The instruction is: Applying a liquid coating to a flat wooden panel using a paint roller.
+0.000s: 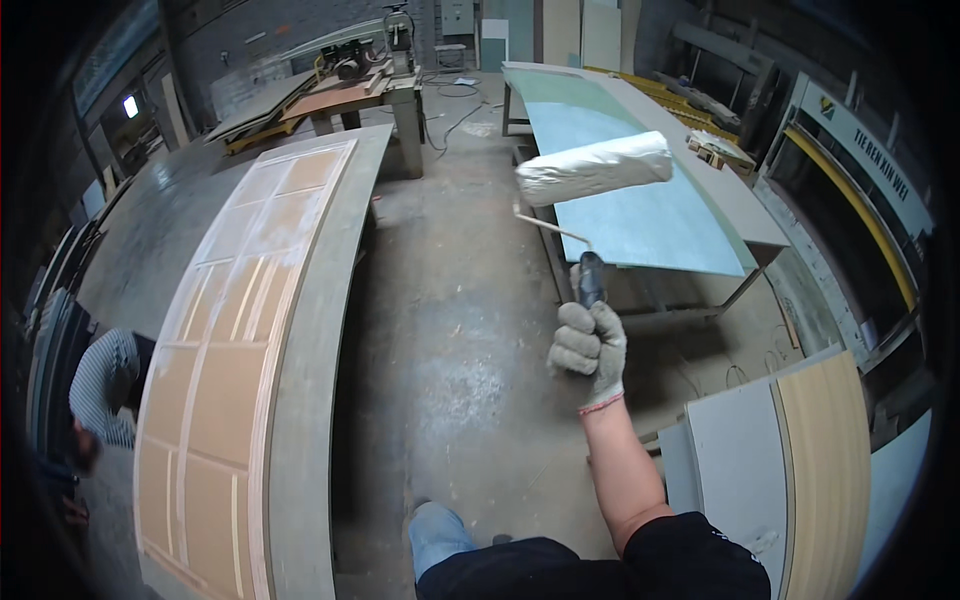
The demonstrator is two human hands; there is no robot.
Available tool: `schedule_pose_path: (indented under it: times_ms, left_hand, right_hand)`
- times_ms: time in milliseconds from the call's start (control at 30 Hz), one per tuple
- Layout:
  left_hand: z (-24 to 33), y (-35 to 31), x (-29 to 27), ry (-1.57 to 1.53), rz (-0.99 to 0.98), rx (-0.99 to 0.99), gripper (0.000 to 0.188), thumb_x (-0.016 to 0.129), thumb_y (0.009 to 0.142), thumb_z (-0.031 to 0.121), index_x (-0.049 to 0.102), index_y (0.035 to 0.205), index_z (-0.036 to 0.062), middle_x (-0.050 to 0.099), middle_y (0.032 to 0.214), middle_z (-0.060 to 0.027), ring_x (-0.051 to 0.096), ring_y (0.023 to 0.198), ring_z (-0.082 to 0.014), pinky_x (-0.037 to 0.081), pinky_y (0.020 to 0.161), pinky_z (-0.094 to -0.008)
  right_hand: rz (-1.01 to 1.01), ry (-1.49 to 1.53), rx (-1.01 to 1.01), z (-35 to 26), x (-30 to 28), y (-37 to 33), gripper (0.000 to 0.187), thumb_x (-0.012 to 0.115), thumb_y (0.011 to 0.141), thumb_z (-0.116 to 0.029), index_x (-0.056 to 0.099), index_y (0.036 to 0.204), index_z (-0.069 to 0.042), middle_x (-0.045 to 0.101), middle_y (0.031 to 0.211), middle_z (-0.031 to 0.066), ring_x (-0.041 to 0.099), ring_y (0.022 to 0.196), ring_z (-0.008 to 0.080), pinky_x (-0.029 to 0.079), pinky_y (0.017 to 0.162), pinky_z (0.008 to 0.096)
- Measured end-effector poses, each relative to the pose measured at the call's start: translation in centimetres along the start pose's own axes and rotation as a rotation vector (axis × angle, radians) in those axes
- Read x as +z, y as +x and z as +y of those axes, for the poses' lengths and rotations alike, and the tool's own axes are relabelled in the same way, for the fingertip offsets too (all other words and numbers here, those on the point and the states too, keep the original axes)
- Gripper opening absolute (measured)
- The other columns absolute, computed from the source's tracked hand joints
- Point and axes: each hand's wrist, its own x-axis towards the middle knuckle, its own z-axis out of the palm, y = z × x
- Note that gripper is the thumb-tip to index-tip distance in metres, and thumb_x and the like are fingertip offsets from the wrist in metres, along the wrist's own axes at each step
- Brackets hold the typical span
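My right hand [592, 345], in a grey knit work glove with a red-edged cuff, is closed round the dark handle of a paint roller [595, 168]. The roller is raised, its broad sleeve coated whitish and shiny, and its thin wire frame bends down to the grip. Behind the sleeve lies a light blue panel [640, 232] on a table; in this view the sleeve overlaps it and appears held above rather than pressed on it. The panel's far part looks greener than its near part. My left hand is out of the picture.
On the left, a door-like wooden frame [215, 395] with brown infill lies on a long grey board [310, 400]. Beyond its left edge a person in a striped top [105, 385] bends down. Stacked boards [830, 470] stand at lower right, near a large press [865, 190]. Machinery [350, 65] stands farther back.
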Motion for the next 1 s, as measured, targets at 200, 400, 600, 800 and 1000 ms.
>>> schedule_pose_path:
  times_ms: [200, 400, 600, 800, 1000]
  left_hand:
    - [19.0, 12.0, 7.9, -0.146, -0.036, -0.096, 0.033, 0.065, 0.096, 0.038, 0.067, 0.109, 0.0070, 0.067, 0.085, -0.0062, 0.064, 0.072, -0.0173, 0.053, 0.063, -0.0369]
    - [47.2, 22.6, 24.1, 0.272, -0.222, 0.350, 0.039, 0.063, 0.098, 0.038, 0.069, 0.112, 0.0018, 0.068, 0.090, -0.0071, 0.061, 0.069, -0.0171, 0.049, 0.061, -0.0343]
    - [67.6, 33.7, 39.7, 0.428, -0.312, 0.512, 0.042, 0.065, 0.098, 0.034, 0.069, 0.123, 0.0011, 0.072, 0.102, -0.0079, 0.067, 0.088, -0.0174, 0.054, 0.077, -0.0334]
    - [72.4, 42.4, 45.3, 0.688, -0.062, 0.182, 0.054, 0.063, 0.097, 0.046, 0.065, 0.133, 0.0062, 0.069, 0.122, -0.0116, 0.063, 0.106, -0.0288, 0.054, 0.085, -0.0467]
    - [81.1, 40.6, 56.6, 0.893, -0.219, 0.212, 0.054, 0.064, 0.098, 0.034, 0.058, 0.145, 0.0083, 0.064, 0.137, -0.0226, 0.057, 0.130, -0.0344, 0.040, 0.111, -0.0593]
  right_hand:
    - [0.022, -0.007, -0.117, -7.9, -5.3, 17.4, 0.048, 0.047, 0.107, -0.022, 0.044, 0.152, -0.006, 0.045, 0.083, -0.0020, 0.046, 0.060, 0.0064, 0.046, 0.054, 0.0254]
    - [0.142, -0.107, -0.221, -17.1, -9.7, 29.1, 0.021, 0.053, 0.105, -0.025, 0.059, 0.103, -0.005, 0.048, 0.071, -0.0023, 0.049, 0.057, 0.0081, 0.048, 0.052, 0.0254]
    - [0.487, -0.291, -0.392, -29.4, -16.2, 39.8, 0.013, 0.056, 0.104, -0.023, 0.055, 0.097, -0.011, 0.051, 0.072, -0.0020, 0.049, 0.055, 0.0091, 0.045, 0.044, 0.0254]
    - [0.639, -0.529, -0.501, -42.2, -23.4, 54.6, 0.007, 0.057, 0.102, -0.015, 0.052, 0.106, -0.018, 0.057, 0.078, -0.0007, 0.052, 0.055, 0.0083, 0.046, 0.042, 0.0226]
    - [0.902, -0.655, -0.527, -56.2, -30.4, 71.5, 0.018, 0.060, 0.098, -0.011, 0.052, 0.113, -0.018, 0.058, 0.077, 0.0002, 0.056, 0.056, 0.0093, 0.048, 0.042, 0.0233]
